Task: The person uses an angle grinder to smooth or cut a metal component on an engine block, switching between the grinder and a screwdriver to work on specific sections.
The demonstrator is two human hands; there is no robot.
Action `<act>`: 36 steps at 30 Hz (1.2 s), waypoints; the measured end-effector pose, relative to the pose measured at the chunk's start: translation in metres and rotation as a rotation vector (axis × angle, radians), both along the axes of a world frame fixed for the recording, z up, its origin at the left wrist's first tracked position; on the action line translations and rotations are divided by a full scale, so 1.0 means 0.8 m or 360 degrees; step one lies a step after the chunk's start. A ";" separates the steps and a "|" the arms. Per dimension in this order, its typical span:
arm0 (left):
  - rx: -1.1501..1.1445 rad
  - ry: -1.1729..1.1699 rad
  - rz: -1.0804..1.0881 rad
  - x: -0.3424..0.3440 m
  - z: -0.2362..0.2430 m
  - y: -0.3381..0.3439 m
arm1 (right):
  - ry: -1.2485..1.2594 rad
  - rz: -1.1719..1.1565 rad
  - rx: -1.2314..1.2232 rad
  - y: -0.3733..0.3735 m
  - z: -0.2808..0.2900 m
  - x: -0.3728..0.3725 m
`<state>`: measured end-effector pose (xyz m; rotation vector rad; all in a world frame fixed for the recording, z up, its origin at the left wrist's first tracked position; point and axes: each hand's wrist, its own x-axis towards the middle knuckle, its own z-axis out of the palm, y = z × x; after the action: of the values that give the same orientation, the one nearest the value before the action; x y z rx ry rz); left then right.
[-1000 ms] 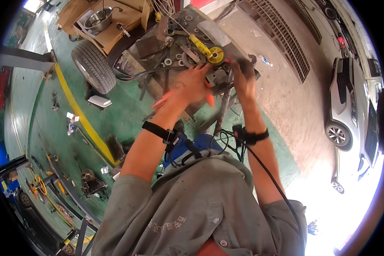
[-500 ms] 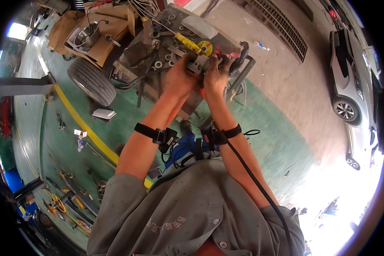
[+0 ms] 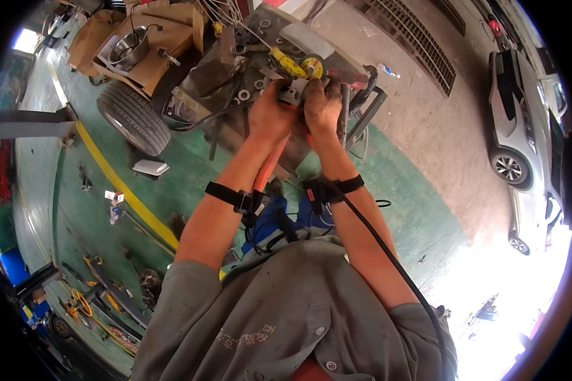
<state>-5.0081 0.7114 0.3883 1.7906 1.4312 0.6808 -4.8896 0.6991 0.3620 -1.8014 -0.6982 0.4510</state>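
Note:
Both hands meet over the near edge of a cluttered metal workbench (image 3: 327, 47). My left hand (image 3: 272, 113) is closed round what looks like an angle grinder (image 3: 291, 93), with a grey metal head and a little orange-red below. My right hand (image 3: 322, 106) is closed against the head's right side, its dark-smudged fingers curled; the fingertips are partly hidden. Just beyond lie a yellow disc (image 3: 313, 66) and a yellow-handled tool (image 3: 286, 62). Between my forearms slants an orange bar (image 3: 271, 166); I cannot tell whether it joins the held tool.
Metal rings (image 3: 244, 94) and loose parts litter the bench, with a red piece (image 3: 353, 80) at its right. A tyre (image 3: 133, 119) and cardboard box (image 3: 175, 41) stand left. Floor grating (image 3: 419, 41) and a silver car (image 3: 529, 120) are right. A black cable (image 3: 388, 257) runs along my right arm.
The view has shifted slightly. My right fingers have curled closer round the grey head, while the left hand keeps its hold. More of the orange bar shows between my forearms.

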 end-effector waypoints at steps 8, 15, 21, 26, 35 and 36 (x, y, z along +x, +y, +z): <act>0.0177 -0.0108 0.0031 -0.002 -0.009 0.007 | -0.0245 0.0116 -0.0089 0.002 0.005 -0.003; 0.0070 -0.0269 0.0027 0.001 -0.008 0.005 | -0.0121 0.0340 0.0051 -0.009 0.007 0.008; -0.0070 -0.0286 -0.0048 0.001 -0.024 0.016 | -0.0695 0.0258 0.0310 -0.020 0.004 0.004; -0.0124 -0.0217 -0.0124 -0.003 -0.015 0.019 | 0.0199 0.0360 0.0369 -0.051 0.020 0.030; -0.0156 -0.0154 -0.0159 -0.005 -0.017 0.021 | -0.0002 0.0409 -0.0257 -0.064 0.023 0.046; -0.0147 -0.0139 -0.0177 -0.005 -0.017 0.022 | -0.0054 0.0418 -0.0246 -0.063 0.019 0.049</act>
<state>-5.0119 0.7293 0.3744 1.7334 1.2750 0.6182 -4.8508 0.6489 0.3772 -1.8719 -0.9516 0.6656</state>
